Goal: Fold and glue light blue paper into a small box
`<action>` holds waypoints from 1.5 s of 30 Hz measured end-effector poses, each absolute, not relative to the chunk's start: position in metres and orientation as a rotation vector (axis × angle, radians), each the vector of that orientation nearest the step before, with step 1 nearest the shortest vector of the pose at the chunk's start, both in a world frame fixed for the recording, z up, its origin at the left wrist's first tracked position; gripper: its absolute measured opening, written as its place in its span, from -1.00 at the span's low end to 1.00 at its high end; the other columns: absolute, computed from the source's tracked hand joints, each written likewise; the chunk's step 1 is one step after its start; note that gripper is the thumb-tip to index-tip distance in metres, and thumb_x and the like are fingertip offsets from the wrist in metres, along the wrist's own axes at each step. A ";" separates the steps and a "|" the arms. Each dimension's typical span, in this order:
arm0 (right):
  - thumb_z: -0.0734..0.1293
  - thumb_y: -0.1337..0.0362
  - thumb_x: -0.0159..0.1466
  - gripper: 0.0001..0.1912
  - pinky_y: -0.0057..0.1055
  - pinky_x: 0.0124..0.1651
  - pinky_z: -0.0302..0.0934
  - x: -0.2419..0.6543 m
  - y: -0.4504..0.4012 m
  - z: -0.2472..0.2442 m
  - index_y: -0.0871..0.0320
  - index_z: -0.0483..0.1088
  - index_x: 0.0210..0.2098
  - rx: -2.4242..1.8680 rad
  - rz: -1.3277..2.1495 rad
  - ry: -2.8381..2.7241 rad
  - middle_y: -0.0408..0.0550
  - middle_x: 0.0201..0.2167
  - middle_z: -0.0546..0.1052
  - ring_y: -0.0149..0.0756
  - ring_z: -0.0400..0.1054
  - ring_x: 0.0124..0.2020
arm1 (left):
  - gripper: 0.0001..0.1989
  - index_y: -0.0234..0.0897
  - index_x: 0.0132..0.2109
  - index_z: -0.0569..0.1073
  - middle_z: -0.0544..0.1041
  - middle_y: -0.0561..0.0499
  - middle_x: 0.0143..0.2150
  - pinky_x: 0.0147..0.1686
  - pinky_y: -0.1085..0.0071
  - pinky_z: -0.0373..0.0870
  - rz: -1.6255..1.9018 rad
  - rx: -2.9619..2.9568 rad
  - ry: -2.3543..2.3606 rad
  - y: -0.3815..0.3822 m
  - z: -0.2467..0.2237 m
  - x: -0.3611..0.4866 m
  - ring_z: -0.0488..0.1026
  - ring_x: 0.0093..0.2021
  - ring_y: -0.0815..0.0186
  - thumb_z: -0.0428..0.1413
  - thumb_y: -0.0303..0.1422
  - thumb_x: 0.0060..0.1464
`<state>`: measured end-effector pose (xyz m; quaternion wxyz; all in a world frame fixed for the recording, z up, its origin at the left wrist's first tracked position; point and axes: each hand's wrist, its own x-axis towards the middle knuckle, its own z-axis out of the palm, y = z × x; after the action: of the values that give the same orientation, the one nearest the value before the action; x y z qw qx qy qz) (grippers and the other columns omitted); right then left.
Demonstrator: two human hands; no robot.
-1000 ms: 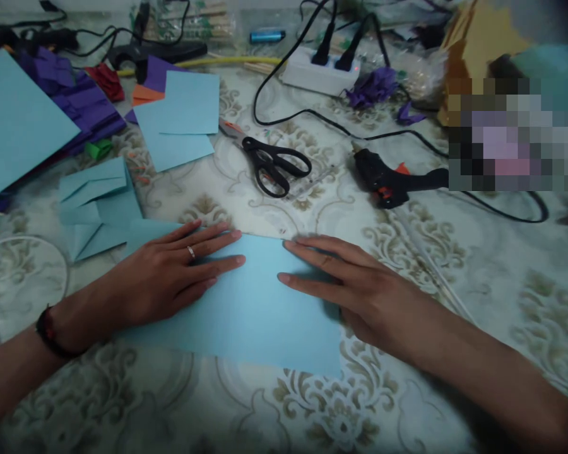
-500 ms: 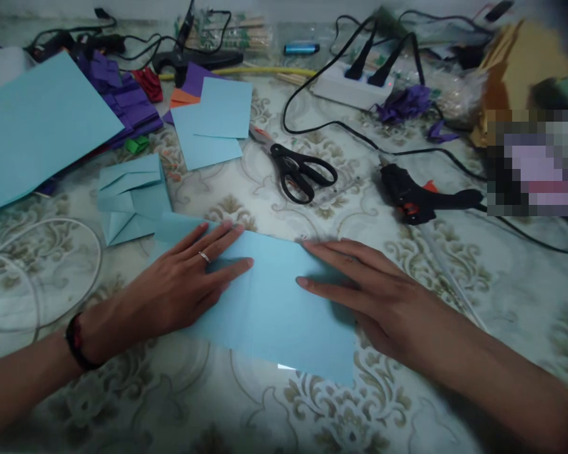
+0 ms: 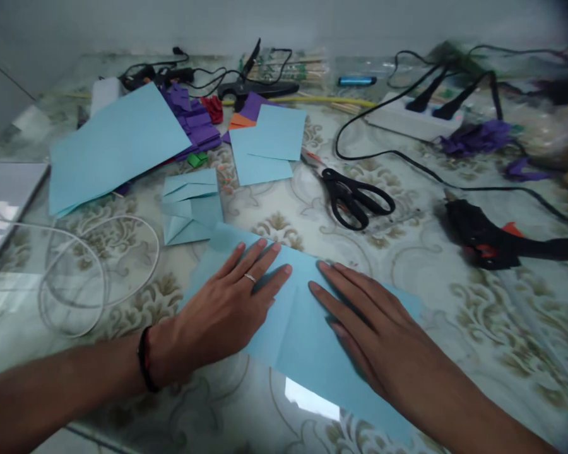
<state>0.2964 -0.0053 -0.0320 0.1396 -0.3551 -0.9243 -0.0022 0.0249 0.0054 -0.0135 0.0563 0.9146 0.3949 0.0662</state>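
A light blue sheet of paper (image 3: 293, 334) with a crease near its middle lies on the patterned tablecloth. My left hand (image 3: 227, 302) rests flat on its left part, fingers spread, a ring on one finger. On the right part lies my right hand (image 3: 373, 321), fingers stretched out and pressing the paper. Just behind the sheet's left corner sits a folded blue paper piece (image 3: 192, 211). Smaller blue paper squares (image 3: 279, 129) overlap farther back, touching the tip of black-handled scissors (image 3: 355, 195).
A stack of large blue sheets (image 3: 118, 148) covers purple folded papers (image 3: 194, 120) at back left. White cable loops (image 3: 106, 277) lie at left. At right are a black glue gun (image 3: 492, 236) and a white power strip (image 3: 414, 116) with black cords. A blue marker (image 3: 357, 81) lies at the back.
The camera view has swung left, so everything appears shifted right. Both hands stay on the sheet; my right hand has slid closer to my left and the sheet's right part shows more.
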 end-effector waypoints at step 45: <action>0.17 0.26 0.50 -0.26 0.03 0.49 -0.01 0.303 -0.031 -0.030 0.11 -0.11 0.59 -1.050 0.203 -2.833 0.20 0.60 -0.09 0.07 -0.20 0.60 | -0.44 -0.47 0.45 0.28 0.26 -0.13 0.53 0.53 0.07 -0.01 0.239 2.802 1.007 -0.009 -0.015 0.026 0.11 0.55 0.04 -0.04 -0.23 0.48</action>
<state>0.3028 -0.0310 -0.0304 0.0566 -0.3460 -0.9341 0.0668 0.0260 -0.0091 -0.0146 0.0770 0.9353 0.3360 0.0799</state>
